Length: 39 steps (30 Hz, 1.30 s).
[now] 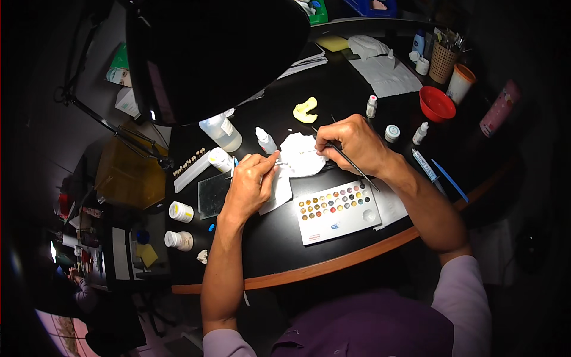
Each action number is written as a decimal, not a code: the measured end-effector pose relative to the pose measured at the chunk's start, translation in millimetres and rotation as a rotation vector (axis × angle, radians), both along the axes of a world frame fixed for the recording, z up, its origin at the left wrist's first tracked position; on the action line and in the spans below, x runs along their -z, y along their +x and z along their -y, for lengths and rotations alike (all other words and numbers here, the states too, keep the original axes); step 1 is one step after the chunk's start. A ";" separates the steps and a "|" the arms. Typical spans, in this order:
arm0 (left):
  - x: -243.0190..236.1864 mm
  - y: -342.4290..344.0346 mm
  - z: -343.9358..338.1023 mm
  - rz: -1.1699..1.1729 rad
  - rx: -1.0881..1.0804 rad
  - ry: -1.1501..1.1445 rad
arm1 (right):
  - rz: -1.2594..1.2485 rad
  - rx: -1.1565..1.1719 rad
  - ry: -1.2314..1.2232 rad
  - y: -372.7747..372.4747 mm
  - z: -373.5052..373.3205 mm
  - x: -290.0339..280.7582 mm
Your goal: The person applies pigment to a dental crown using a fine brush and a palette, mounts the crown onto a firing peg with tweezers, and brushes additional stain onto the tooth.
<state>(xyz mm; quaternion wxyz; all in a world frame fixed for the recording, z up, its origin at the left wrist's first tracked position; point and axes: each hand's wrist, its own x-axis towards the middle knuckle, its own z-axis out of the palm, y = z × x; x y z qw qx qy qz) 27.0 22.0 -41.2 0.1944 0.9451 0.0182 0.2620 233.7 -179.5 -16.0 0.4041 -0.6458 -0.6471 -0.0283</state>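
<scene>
Okay, right hand [352,143] pinched round thin dark tool [364,175], left hand [251,181] pinched on tiny thing [282,163], unclear what, white wad [302,165] between them, paint tray [321,229] bodyward of right hand

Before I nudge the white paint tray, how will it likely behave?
The white paint tray is probably stiff, with its straight edges and flat shape. Being broad and low, it would likely slide rather than roll or tip. Tilting might smear its round colour spots, if any are wet.
</scene>
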 end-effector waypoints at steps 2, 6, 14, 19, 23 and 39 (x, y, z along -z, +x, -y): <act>0.3 2.7 -0.4 -0.016 -0.015 -0.005 | -0.038 0.010 -0.017 -0.4 0.9 -2.1; 2.4 6.8 1.3 -0.036 -0.040 -0.037 | -0.059 -0.052 0.034 0.2 -3.4 7.7; 3.8 8.9 0.3 -0.028 -0.026 -0.084 | -0.411 0.024 0.060 -10.4 -13.2 23.8; 6.7 8.8 -2.4 -0.049 -0.035 -0.124 | -0.622 0.151 0.058 -22.9 -16.9 18.3; 10.9 12.1 -4.4 -0.057 -0.031 -0.149 | -0.624 0.166 0.006 -19.9 -17.2 22.6; 13.0 16.6 -4.8 -0.075 -0.036 -0.130 | -0.589 0.258 -0.020 -17.4 -18.8 28.2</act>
